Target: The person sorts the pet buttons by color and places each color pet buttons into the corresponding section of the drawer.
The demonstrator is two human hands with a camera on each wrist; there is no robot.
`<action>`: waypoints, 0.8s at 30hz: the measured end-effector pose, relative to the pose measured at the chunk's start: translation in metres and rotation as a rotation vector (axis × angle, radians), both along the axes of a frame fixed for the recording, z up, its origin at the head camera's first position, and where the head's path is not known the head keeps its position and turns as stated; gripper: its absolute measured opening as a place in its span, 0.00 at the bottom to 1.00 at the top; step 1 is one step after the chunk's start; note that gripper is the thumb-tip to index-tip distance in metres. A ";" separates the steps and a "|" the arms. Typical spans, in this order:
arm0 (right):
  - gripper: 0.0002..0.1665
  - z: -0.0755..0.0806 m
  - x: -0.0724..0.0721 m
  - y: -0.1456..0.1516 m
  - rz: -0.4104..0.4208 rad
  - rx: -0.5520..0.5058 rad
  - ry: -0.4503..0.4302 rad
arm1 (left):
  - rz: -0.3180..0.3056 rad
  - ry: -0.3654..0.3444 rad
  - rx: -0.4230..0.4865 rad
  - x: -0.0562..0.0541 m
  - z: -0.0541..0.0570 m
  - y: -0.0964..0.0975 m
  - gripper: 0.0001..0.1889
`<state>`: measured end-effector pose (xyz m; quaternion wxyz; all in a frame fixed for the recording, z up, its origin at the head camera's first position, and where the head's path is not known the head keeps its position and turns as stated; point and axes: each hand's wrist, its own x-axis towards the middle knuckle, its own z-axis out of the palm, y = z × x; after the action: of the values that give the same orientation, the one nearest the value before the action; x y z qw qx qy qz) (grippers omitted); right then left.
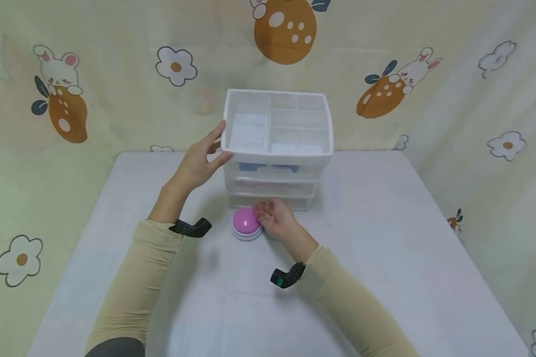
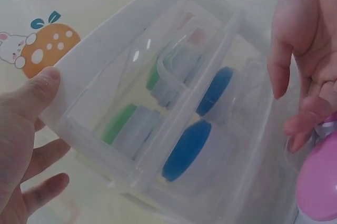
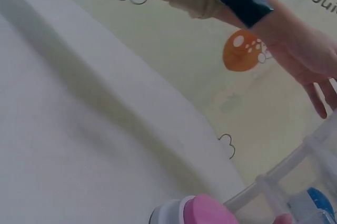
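Note:
A white drawer unit [image 1: 277, 157] with translucent drawers stands at the back of the table, an open divided tray on top. My left hand [image 1: 199, 161] touches its upper left side, fingers spread along the side and thumb at the front corner. Low in front of the unit is my right hand [image 1: 274, 218], palm turned inward, with loosely bent fingers. Its fingertips [image 2: 297, 142] are right at the front of the lowest drawer. Close beside these fingers sits a pink dome-topped push button [image 1: 246, 221] on a white base; its pink top [image 3: 208, 211] also shows in the right wrist view.
Blue-topped pieces [image 2: 187, 150] and green-edged pieces [image 2: 120, 123] show through the translucent drawers. A patterned curtain [image 1: 129, 99] hangs right behind the white table [image 1: 375, 238] and along its sides. Black bands [image 1: 288, 275] are on both wrists.

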<state>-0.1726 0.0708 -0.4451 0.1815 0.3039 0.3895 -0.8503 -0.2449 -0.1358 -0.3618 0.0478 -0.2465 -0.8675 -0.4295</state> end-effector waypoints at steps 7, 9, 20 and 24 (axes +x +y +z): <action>0.25 -0.002 0.006 0.002 0.054 0.000 -0.008 | 0.018 -0.013 -0.006 0.001 0.002 -0.001 0.39; 0.25 -0.002 0.007 0.008 0.089 -0.024 -0.008 | 0.017 0.003 -0.006 0.002 0.002 -0.001 0.39; 0.18 -0.017 0.031 0.030 0.661 1.666 0.900 | -0.014 0.035 0.018 0.000 0.001 0.000 0.39; 0.27 -0.029 0.034 0.033 0.692 1.942 0.872 | -0.004 0.028 0.013 -0.001 0.001 -0.003 0.39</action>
<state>-0.1382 0.1036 -0.4745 -0.0581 -0.1322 0.9818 -0.1232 -0.2459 -0.1384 -0.3613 0.0609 -0.2539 -0.8634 -0.4317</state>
